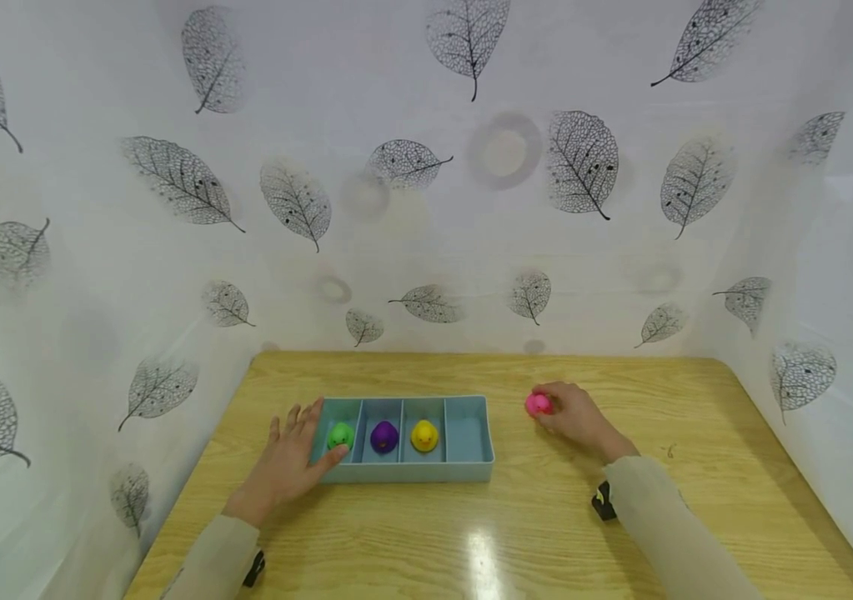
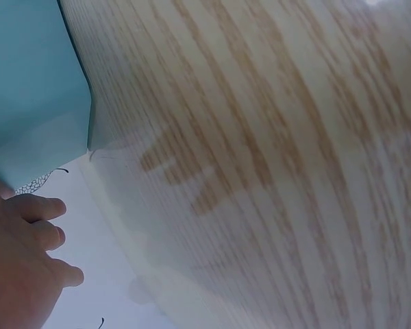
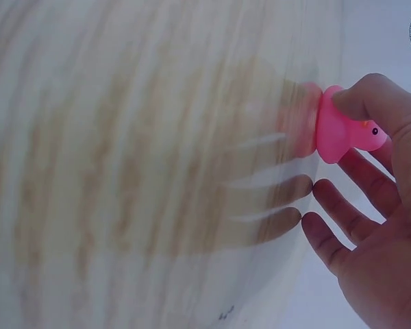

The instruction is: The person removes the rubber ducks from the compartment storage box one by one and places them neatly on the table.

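At the left end of a pale blue divided box point(image 1: 408, 472) rests my left hand point(image 1: 285, 461), fingers spread and fairly straight, thumb lying over the front rim. Inside that box, from left to right, sit a green rubber duck point(image 1: 340, 436), a purple rubber duck point(image 1: 384, 437) and a yellow rubber duck point(image 1: 424, 436), one per compartment; the rightmost compartment holds none. To the right of the box, my right hand point(image 1: 574, 417) pinches a pink rubber duck point(image 3: 337, 130) between thumb and fingers, its base right at the tabletop in the right wrist view.
The wood-grain table point(image 1: 426, 542) is glossy and reflects the light. Behind it and along both sides hangs a white sheet point(image 1: 426, 242) printed with dark leaves. Black wrist devices show below each sleeve.
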Motion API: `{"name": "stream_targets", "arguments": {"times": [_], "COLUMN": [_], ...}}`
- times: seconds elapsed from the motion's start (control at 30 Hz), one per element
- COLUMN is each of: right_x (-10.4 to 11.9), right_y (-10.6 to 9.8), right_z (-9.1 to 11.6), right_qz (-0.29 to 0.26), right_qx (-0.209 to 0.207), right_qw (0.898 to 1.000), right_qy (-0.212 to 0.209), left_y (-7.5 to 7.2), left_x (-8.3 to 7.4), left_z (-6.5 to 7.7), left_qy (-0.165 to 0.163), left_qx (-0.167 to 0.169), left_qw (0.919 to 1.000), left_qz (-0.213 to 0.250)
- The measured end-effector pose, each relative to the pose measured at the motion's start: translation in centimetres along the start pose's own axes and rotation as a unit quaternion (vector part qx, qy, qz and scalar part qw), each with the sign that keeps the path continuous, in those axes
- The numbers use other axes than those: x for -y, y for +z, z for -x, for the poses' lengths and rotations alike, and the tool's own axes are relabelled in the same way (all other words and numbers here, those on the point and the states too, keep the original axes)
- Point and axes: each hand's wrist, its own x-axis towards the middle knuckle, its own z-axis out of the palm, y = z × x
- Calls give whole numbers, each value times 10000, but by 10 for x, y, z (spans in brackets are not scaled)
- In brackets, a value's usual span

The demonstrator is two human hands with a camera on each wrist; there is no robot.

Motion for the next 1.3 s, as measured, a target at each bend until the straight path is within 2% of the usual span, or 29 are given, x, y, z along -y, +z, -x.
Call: {"name": "stream_targets", "arguments": {"times": [0.43, 0.63, 0.8, 1.03, 1.3], "right_x": [4, 13, 32, 60, 87], "right_y": [-3, -6, -11, -11, -9], "right_z": [2, 3, 0, -4, -3], "right_qz": [57, 55, 82, -15, -394], "right_qx": [-17, -174, -280, -228, -56], "right_qw": [10000, 9996, 9989, 9965, 9953], "right_qy": [-72, -221, -379, -801, -886], "left_y": [1, 0, -1, 0, -1], "left_x": [1, 1, 0, 0, 0], "left_z": [-1, -1, 0, 0, 1], "left_qy": [-21, -33, -30, -53, -80], "left_qx": [37, 44, 29, 66, 112], "left_qw": [10000, 10000, 10000, 9999, 9999], "left_qz": [-38, -79, -73, -61, -4]}}
